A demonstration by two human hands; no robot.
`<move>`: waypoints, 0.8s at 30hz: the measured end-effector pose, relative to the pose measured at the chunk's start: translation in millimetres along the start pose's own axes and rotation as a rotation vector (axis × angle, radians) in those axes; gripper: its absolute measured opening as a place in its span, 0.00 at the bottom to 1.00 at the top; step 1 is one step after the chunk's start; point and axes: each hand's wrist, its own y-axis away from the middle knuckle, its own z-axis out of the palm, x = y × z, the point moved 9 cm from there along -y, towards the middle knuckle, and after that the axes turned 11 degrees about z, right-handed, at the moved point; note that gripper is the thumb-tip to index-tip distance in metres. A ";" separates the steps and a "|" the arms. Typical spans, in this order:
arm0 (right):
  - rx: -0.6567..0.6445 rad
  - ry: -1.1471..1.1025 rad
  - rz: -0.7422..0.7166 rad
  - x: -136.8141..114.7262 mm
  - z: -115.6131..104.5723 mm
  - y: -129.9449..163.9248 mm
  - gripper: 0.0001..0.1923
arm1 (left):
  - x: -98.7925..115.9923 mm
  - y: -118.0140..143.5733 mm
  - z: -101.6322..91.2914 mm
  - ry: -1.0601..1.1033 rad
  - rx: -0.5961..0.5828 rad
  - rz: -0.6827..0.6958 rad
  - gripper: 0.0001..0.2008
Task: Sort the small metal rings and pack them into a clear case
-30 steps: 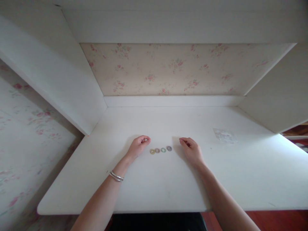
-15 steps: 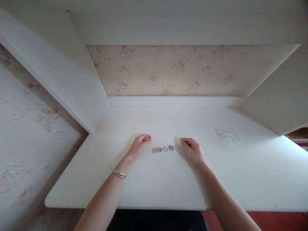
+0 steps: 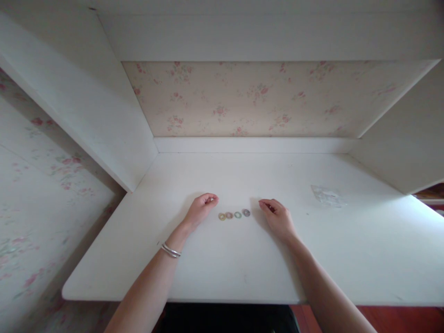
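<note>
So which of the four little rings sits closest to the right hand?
The purple-grey ring, at the row's right end, lies nearest the right hand. The yellow ring at the opposite end lies nearest the left hand.

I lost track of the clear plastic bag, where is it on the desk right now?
In the head view the clear plastic bag lies flat on the white desk, to the right of the right hand, toward the back.

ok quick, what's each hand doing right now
Left hand: loosely curled, resting on the desk, holding nothing visible.
Right hand: loosely curled, resting on the desk beside the row of rings, holding nothing visible.
</note>
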 end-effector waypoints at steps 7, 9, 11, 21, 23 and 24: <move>-0.007 0.016 -0.005 0.7 0.6 0.2 0.18 | 2.2 0.3 1.0 0.009 -0.015 0.007 0.18; -0.012 0.015 -0.004 0.6 1.0 0.4 0.18 | 2.2 0.1 0.7 0.012 -0.010 0.014 0.18; -0.016 0.019 -0.003 0.5 1.2 0.5 0.18 | 1.9 0.0 0.7 0.015 -0.007 0.017 0.17; 0.091 -0.057 -0.024 -5.9 -12.6 4.0 0.19 | 1.4 0.3 0.6 0.029 -0.008 0.002 0.18; 0.195 -0.056 -0.026 -3.1 -27.2 1.5 0.20 | 1.1 0.4 0.6 0.027 -0.011 0.001 0.19; 0.256 -0.038 -0.024 -0.1 -36.6 -0.8 0.20 | 0.9 0.4 0.5 0.026 -0.011 0.000 0.19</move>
